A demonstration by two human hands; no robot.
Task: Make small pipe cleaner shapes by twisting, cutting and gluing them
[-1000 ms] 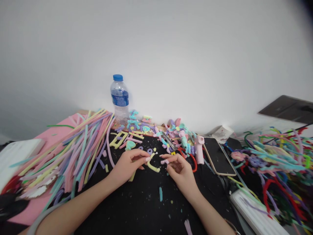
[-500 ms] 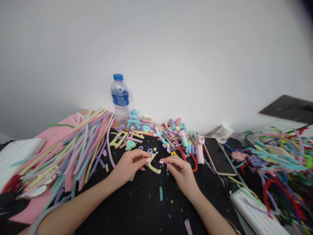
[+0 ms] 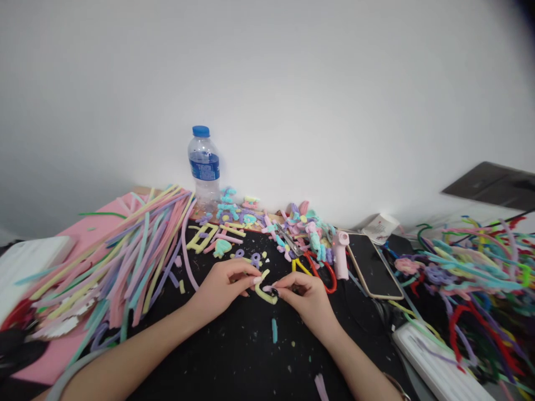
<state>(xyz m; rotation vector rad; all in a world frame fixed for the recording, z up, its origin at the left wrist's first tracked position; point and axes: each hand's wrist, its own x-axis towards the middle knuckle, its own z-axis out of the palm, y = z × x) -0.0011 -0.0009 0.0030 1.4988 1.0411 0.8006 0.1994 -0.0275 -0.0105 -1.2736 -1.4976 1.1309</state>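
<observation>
Between the fingertips of my left hand (image 3: 229,283) is a short yellow pipe cleaner (image 3: 264,294), bent into a curve. My right hand (image 3: 304,295) pinches a small pale lilac piece (image 3: 268,288) close to the inside of that curve; whether the two touch I cannot tell. A short teal pipe cleaner piece (image 3: 275,331) lies on the black table surface below the hands. Just beyond the fingers are small purple rings (image 3: 255,259) and a mint-coloured shape (image 3: 222,248).
Loose pastel pipe cleaners (image 3: 137,250) spread over the left side. Scissors (image 3: 328,278) with red handles, a pink handheld device (image 3: 341,256) and a phone (image 3: 375,267) are at right. A plastic bottle (image 3: 204,167) stands by the wall. Colourful pipe cleaners (image 3: 472,273) pile up far right.
My right hand has come left, bringing the lilac piece to the inside of the yellow curve. My left hand still holds the yellow pipe cleaner, slightly lower.
</observation>
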